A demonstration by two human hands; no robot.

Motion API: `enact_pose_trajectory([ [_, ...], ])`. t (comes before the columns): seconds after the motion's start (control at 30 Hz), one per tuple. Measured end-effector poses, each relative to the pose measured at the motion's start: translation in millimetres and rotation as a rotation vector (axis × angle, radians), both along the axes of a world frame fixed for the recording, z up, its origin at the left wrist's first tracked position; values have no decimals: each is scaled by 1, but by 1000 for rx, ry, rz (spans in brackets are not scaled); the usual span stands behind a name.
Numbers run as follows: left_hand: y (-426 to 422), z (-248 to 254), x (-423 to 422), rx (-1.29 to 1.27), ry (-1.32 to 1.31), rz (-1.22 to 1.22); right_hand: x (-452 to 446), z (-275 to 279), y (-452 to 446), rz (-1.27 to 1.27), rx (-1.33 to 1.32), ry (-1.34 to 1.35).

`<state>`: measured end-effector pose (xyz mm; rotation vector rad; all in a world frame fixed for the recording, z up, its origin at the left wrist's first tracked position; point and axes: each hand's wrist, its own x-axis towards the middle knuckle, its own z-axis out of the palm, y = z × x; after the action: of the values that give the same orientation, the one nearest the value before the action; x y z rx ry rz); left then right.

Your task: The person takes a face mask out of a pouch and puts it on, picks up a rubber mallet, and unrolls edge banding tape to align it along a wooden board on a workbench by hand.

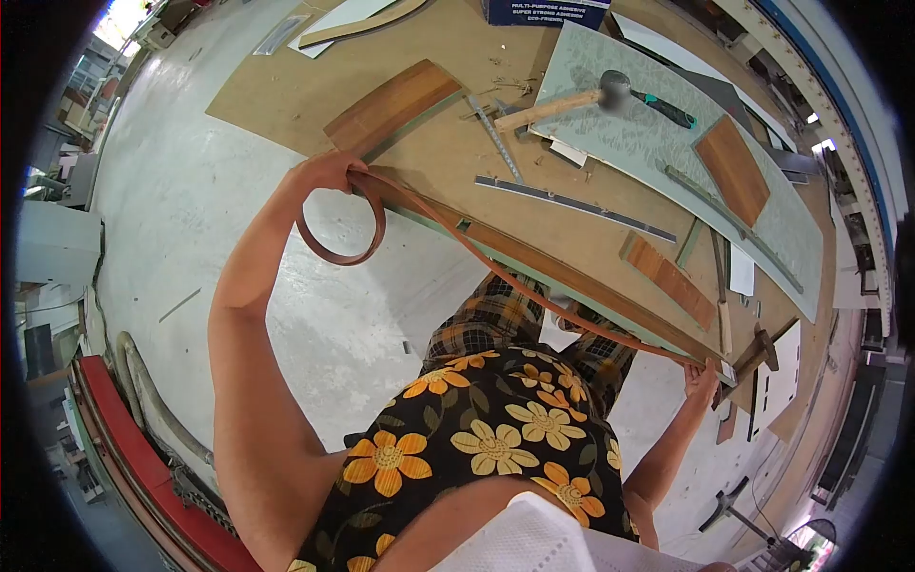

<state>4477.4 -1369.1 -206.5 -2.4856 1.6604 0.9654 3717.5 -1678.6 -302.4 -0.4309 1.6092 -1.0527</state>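
Note:
A long brown strip (534, 294) runs along the near side of a wooden board (572, 283) at the table's edge. At the board's left end my left hand (329, 172) is closed on the strip, and the strip's coiled part (381, 232) hangs below it. My right hand (702, 383) is at the far right end of the board, its fingers pressed together on the strip's other end. Between the hands the strip sags a little away from the board.
On the brown table (276, 86) lie a curved wood piece (393, 105), a metal ruler (577, 208), a caliper (494, 136), a mallet (562, 103), a grooved wood block (670, 279) and a patterned panel (810, 243). A box (546, 11) stands at the back.

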Motion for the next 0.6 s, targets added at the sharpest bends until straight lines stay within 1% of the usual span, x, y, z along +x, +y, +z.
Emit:
enact_pose_trajectory([
  [0.17,-12,-1,10,20,41,-5,-2,0,-2,24,-6,-5],
  [0.27,-20,8,9,8,22,9,4,6,1,1,-15,1],
  [0.4,-29,-6,21,-22,-18,-7,15,15,3,-41,8,-1],
  [0.47,-32,1,13,-13,-53,0,18,17,5,-61,3,-1],
  [0.57,-16,-16,16,-229,-70,-18,13,12,4,-57,-1,-45],
  [0.6,-12,-21,13,-307,-70,-22,11,7,2,-52,4,-15],
])
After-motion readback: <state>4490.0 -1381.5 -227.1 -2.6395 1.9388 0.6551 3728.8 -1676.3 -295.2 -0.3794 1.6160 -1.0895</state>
